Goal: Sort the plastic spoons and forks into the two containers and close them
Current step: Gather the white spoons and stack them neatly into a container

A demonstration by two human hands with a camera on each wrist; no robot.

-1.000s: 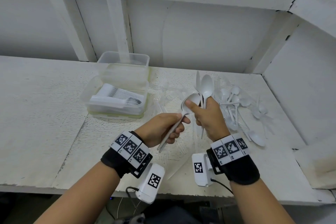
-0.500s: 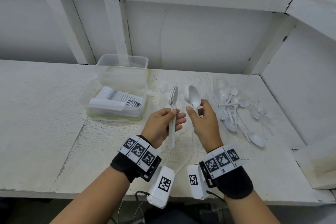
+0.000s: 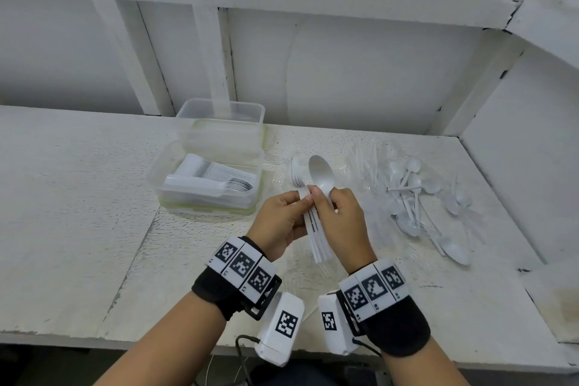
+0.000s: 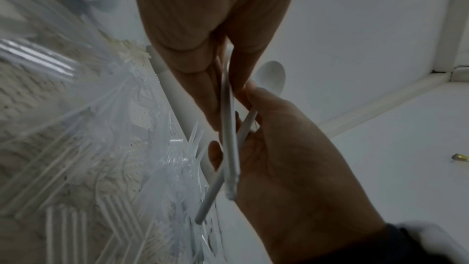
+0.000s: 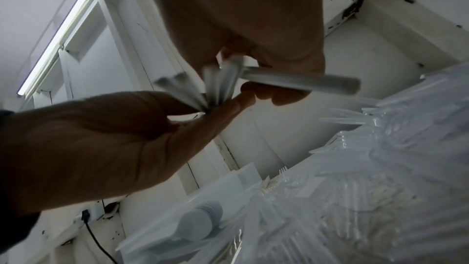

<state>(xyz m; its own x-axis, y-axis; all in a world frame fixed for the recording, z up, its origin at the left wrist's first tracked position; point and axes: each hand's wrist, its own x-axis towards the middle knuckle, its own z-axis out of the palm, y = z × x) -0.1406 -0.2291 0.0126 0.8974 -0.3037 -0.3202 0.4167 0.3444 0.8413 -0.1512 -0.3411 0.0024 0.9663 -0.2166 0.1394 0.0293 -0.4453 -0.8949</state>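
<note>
The white table (image 3: pixel 78 197) runs wide and bare on its left half; a wall closes its right edge, and the front edge lies just under both wrists. No brand or readable writing shows anywhere: the only printing is the black-and-white square code markers on the wristbands (image 3: pixel 242 266) and on the small white camera boxes (image 3: pixel 282 327) under them.

Two clear containers (image 3: pixel 219 147) stand touching at the table's middle, one behind the other. The nearer one holds a neat row of white cutlery; the farther one looks empty. To the right, well apart from them, loose white spoons (image 3: pixel 413 188) lie scattered among clear forks and wrappers (image 3: pixel 366 163).

The left hand (image 3: pixel 282 222) pinches a bundle of white forks (image 3: pixel 316 235) by their handles, tines up, above the table in front of the containers. The right hand (image 3: pixel 341 222) grips a single white spoon (image 3: pixel 321 172), bowl upright, its thumb touching the fork bundle.

Half a second ago the hands were apart, the fork and spoon held separately; now they have closed together, the spoon's bowl overlapping the fork heads.
</note>
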